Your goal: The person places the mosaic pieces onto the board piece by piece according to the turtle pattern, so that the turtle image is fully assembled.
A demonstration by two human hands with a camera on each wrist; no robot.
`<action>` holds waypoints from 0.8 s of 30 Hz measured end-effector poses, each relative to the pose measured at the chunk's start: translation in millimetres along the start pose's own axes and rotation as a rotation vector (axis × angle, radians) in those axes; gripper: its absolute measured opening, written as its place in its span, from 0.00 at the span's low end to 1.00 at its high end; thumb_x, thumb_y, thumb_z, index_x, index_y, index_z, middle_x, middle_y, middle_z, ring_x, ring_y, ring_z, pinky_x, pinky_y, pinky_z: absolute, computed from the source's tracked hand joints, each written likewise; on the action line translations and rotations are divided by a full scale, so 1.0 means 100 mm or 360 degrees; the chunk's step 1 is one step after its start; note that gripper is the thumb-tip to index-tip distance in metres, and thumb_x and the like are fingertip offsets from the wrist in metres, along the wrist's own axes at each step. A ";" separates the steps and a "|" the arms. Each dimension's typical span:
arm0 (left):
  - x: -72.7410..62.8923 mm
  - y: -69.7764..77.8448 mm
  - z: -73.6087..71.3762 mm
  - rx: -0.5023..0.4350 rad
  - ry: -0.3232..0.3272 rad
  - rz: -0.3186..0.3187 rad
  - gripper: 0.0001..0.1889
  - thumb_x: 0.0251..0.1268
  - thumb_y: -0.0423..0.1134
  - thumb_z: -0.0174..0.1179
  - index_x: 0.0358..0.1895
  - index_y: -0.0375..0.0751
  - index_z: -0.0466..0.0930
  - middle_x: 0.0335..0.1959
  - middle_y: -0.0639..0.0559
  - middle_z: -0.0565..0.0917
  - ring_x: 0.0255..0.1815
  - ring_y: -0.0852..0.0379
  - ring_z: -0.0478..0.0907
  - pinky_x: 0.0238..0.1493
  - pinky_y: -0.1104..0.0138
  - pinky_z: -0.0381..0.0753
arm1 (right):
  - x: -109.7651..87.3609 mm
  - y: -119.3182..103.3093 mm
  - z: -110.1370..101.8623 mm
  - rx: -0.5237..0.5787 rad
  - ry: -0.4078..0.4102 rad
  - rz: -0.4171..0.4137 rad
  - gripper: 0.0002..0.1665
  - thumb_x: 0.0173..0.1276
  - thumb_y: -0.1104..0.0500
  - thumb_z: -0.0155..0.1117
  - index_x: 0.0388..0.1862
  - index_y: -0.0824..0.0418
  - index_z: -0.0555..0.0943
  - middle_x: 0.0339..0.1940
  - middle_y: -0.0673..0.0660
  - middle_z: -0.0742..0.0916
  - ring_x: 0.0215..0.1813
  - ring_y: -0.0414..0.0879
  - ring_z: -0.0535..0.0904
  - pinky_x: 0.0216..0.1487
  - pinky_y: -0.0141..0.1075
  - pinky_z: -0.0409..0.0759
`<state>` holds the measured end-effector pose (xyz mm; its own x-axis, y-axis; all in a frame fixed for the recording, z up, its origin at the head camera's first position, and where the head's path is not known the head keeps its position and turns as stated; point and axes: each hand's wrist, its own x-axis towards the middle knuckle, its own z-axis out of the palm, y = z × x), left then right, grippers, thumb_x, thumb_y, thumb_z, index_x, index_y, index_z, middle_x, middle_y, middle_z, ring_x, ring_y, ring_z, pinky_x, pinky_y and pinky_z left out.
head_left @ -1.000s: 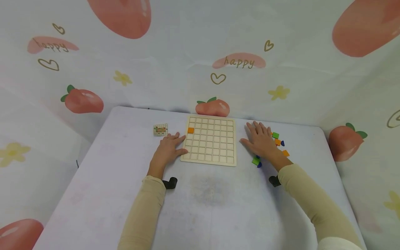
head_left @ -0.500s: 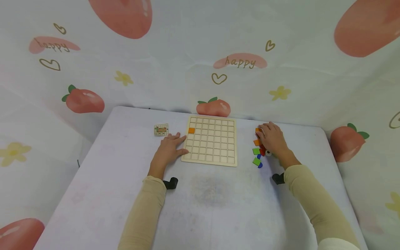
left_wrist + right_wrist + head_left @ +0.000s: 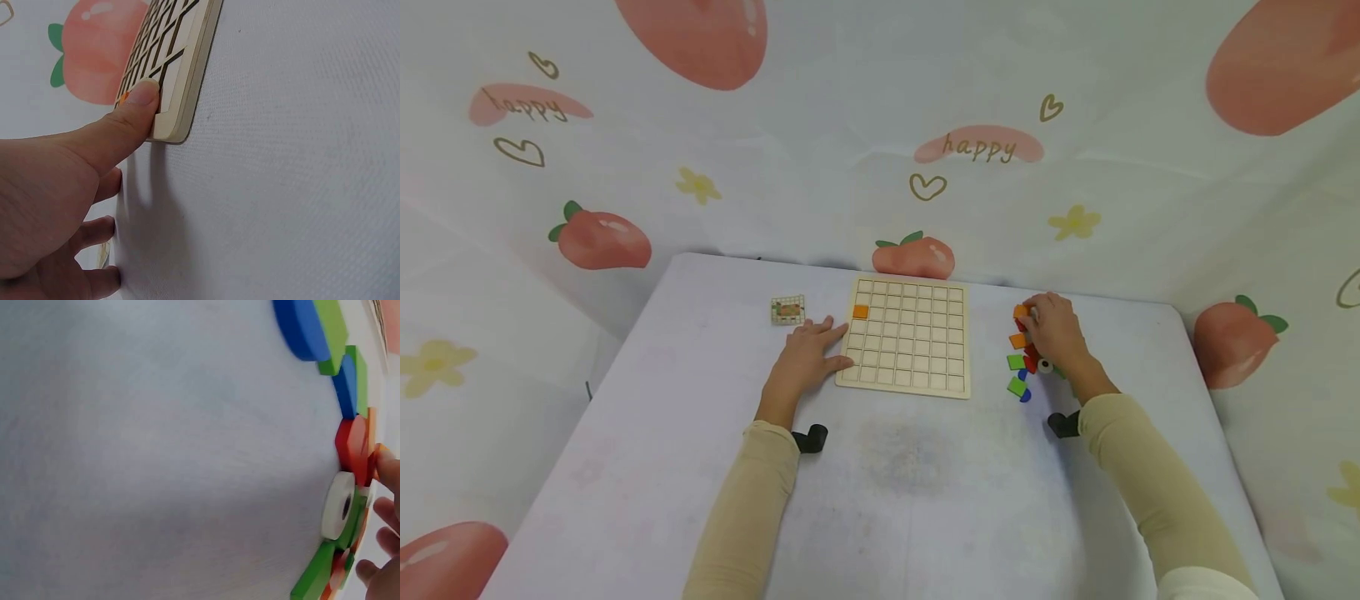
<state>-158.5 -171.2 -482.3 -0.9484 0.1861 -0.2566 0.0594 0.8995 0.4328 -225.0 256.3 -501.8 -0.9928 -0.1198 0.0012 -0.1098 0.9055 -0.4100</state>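
Grid board [image 3: 913,343]: left hand [image 3: 805,358], fingers extended, contacts left edge; desk [image 3: 917,517] spans widely before near edge. Right hand [image 3: 1057,330] pinches orange tile [image 3: 1021,311] right of board. Count: one inset orange square [image 3: 861,312], one card [image 3: 787,310], one white ring [image 3: 338,506], two light-green tiles [image 3: 1017,387].

1. Head view: diffuse, muted light; white backdrop [image 3: 820,167] reads grey. Source out of frame.
2. Soft shadow on table [image 3: 910,533], lying toward 8 o'clock of right sleeve [image 3: 1150,479]; blurred margins.
3. Wide-angle look: prints at 11 and 2 o'clock large, stretched. Small items slightly soft.
4. Left wrist view: board [image 3: 190,75] fairly crisp. Finger-like shadows run toward 6 o'clock beside left hand [image 3: 56,200]; surface weave legible at 2 o'clock.
5. Right wrist view: dim, bluish-grey, hazy. Darker band across middle; right hand [image 3: 389,540], at 4 o'clock, soft-edged.
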 end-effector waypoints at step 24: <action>0.03 -0.02 0.02 0.0003 0.0000 -0.0002 0.40 0.68 0.56 0.65 0.80 0.54 0.61 0.83 0.44 0.57 0.84 0.31 0.45 0.82 0.36 0.45 | 0.01 -0.48 -0.07 0.0546 -0.0103 0.0048 0.18 0.80 0.51 0.57 0.61 0.57 0.79 0.46 0.63 0.89 0.42 0.53 0.83 0.34 0.31 0.79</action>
<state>-160.8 -171.7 -486.0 -0.9486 0.1850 -0.2569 0.0589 0.9004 0.4310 -221.1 215.8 -475.8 -0.9890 -0.1306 -0.0687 -0.0471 0.7208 -0.6916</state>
